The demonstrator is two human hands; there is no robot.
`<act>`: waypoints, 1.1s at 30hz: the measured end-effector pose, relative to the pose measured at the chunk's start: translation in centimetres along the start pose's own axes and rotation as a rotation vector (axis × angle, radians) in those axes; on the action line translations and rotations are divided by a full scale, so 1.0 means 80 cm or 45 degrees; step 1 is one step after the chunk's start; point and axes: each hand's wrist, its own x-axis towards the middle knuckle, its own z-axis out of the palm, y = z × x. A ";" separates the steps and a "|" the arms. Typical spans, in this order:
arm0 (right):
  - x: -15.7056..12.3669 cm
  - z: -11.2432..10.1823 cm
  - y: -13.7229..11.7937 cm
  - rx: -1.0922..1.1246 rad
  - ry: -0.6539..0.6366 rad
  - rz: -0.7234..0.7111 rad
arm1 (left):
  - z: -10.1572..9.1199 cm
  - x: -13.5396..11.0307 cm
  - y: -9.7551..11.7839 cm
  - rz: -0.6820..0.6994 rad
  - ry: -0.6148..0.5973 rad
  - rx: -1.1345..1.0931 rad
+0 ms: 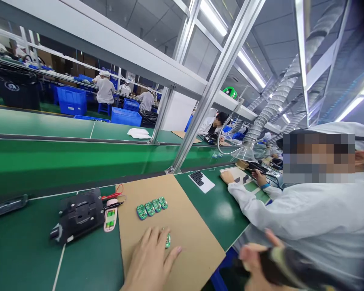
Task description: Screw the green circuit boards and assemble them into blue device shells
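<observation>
My left hand (153,258) lies palm down over the cardboard sheet (197,242), fingers stretched and thumb apart. Its index finger partly covers a small green circuit board (168,239); contact is hard to tell. Just beyond it, several similar green circuit boards (149,208) stand in a slanted row. Low on the right, past the cardboard's edge, my right hand (255,260) is smeared by motion. Its fingers seem closed around a dark, elongated object (294,264) with a pale band, too blurred to name.
Left of the cardboard sit a black fixture (80,214) with red and black leads and a pink battery holder (110,218) with green cells. A co-worker in white (327,210) works close on my right, beside a white sheet with black pieces (202,181). A metal post (212,93) rises behind.
</observation>
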 end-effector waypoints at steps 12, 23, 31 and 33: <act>0.048 0.022 -0.074 0.945 -0.223 0.625 | 0.033 0.033 -0.067 0.294 -0.092 0.011; -0.040 0.155 -0.069 0.927 -0.656 0.445 | 0.040 0.041 -0.077 0.241 -0.044 -0.349; -0.053 0.163 -0.058 0.926 -0.776 0.434 | 0.031 0.040 -0.066 0.143 -0.102 -0.431; -0.054 0.164 -0.056 0.915 -0.799 0.427 | 0.030 0.040 -0.065 0.141 -0.109 -0.430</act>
